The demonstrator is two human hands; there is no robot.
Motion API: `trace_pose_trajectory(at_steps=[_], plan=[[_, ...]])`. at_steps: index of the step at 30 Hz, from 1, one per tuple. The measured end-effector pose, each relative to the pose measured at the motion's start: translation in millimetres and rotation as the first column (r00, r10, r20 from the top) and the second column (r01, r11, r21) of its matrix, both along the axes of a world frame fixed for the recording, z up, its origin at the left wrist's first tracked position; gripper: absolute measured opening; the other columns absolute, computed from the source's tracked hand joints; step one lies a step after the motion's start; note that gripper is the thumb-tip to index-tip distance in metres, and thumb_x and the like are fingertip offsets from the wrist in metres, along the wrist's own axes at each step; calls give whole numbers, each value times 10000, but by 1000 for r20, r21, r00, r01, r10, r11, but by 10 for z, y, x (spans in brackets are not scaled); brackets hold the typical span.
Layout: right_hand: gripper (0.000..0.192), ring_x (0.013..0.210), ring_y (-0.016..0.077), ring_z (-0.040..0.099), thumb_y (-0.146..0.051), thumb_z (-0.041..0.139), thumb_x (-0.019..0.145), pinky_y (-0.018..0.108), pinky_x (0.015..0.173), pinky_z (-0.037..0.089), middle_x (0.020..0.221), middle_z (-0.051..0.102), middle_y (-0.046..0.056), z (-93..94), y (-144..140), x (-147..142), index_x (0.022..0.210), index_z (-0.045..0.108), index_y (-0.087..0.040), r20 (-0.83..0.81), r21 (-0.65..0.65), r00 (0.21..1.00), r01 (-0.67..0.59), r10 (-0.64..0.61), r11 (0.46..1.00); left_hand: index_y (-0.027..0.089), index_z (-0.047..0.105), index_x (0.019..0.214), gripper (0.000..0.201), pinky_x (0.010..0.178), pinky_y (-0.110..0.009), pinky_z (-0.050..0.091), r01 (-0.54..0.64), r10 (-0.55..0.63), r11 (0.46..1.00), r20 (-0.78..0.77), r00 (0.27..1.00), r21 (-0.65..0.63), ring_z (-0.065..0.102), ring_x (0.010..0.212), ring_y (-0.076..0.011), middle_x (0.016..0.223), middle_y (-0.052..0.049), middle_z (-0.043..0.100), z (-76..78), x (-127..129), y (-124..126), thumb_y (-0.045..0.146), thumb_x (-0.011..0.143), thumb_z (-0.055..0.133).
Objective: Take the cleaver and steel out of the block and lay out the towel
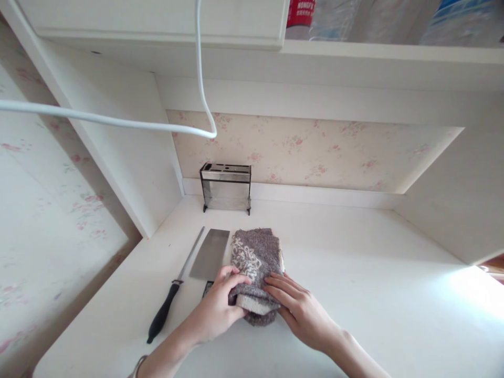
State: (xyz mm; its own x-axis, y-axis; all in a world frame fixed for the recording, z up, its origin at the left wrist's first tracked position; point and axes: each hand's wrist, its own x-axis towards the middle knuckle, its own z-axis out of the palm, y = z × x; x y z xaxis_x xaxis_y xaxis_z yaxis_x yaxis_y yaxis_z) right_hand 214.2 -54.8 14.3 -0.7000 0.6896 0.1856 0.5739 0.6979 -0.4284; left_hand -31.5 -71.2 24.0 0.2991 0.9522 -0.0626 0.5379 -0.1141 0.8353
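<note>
A brown-grey towel [265, 249] with a cream pattern lies folded into a bundle on the white countertop. My left hand [220, 302] grips its lower left side, fingers on top and thumb by the pale folded edge. On the right side, my right hand [299, 307] holds the towel with its fingers laid across the top and its thumb low at the edge. Whether anything is inside the towel is hidden. Just left of it rests a cleaver [210, 254], its handle mostly covered by my left hand. Farther left lies a sharpening steel [169, 302] with a black handle.
An upright knife rack [226, 170] with a slotted metal top stands at the back of the countertop [354, 262]. A white cable [118, 122] hangs across the upper left. Overhead is a shelf [374, 50] holding plastic-wrapped items. Side panels flank the counter.
</note>
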Motion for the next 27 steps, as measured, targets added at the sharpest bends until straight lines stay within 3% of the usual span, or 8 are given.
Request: trace_pose_trajectory(at_steps=[5, 8, 10, 14, 18, 21, 24, 27], plan=[[579, 1328, 254, 376, -315, 697, 760, 444, 1131, 279, 1413, 451, 60, 81, -6, 138, 1307, 510, -297, -89, -261, 996, -44, 21, 964, 205, 555, 955, 320, 973, -304, 401, -19, 18, 1000, -27, 999, -13, 536, 1045, -199, 1163, -67, 439, -17, -22, -79, 207, 658, 674], [675, 1338, 269, 354, -357, 753, 702, 440, 1101, 325, 1466, 365, 76, 96, 76, 200, 1320, 486, -303, -218, -388, 973, -21, -70, 922, 199, 529, 894, 255, 843, -267, 458, -4, 1, 1000, -123, 992, -21, 594, 886, -165, 1171, -64, 445, -27, -35, -174, 214, 670, 651], [580, 1306, 249, 400, -359, 699, 756, 421, 1077, 360, 1440, 395, 82, 86, 204, 199, 1295, 499, -288, -339, -441, 919, 31, -199, 897, 209, 536, 920, 284, 790, -266, 472, 18, -29, 998, -193, 981, -56, 617, 829, -155, 1292, -67, 405, 6, -71, -233, 234, 664, 658], [444, 1098, 209, 575, -415, 589, 825, 356, 888, 506, 1282, 537, 94, 16, 553, 93, 1230, 514, -249, -331, -616, 738, 303, -588, 727, 311, 546, 1157, 656, 855, -310, 470, 77, -117, 988, -328, 937, -132, 610, 1023, -258, 1516, -26, 216, 199, -191, -241, 412, 554, 785], [669, 904, 202, 642, -492, 619, 774, 328, 722, 530, 1272, 538, 138, -118, 811, -53, 1343, 407, -211, -180, -719, 703, 384, -689, 579, 293, 463, 1315, 697, 869, -330, 472, 48, -54, 999, -354, 934, -25, 593, 1083, -282, 1522, -67, 246, 377, -224, 56, 657, 727, 556], [686, 834, 206, 642, -500, 657, 726, 310, 657, 499, 1164, 600, 143, -211, 904, -138, 1290, 470, -158, -139, -637, 709, 470, -691, 611, 206, 441, 1342, 686, 902, -349, 451, 2, 31, 996, -385, 922, 84, 590, 1089, -280, 1477, -125, 329, 380, -155, 470, 659, 831, 369], [373, 760, 209, 618, -428, 660, 721, 306, 646, 457, 891, 659, 88, -244, 931, -194, 961, 635, -143, -56, -466, 787, 523, -614, 713, 131, 453, 1326, 701, 970, -381, 392, -5, 60, 993, -465, 883, 119, 524, 1179, -324, 1408, -191, 419, 280, -67, 890, 632, 846, 351], [190, 766, 211, 591, -351, 632, 743, 325, 698, 436, 846, 619, 79, -223, 893, -223, 744, 610, -162, 0, -318, 809, 557, -587, 767, 96, 452, 1320, 715, 989, -401, 366, 29, 21, 996, -507, 862, 90, 472, 1231, -350, 1346, -232, 477, 155, -2, 1177, 612, 828, 402]])
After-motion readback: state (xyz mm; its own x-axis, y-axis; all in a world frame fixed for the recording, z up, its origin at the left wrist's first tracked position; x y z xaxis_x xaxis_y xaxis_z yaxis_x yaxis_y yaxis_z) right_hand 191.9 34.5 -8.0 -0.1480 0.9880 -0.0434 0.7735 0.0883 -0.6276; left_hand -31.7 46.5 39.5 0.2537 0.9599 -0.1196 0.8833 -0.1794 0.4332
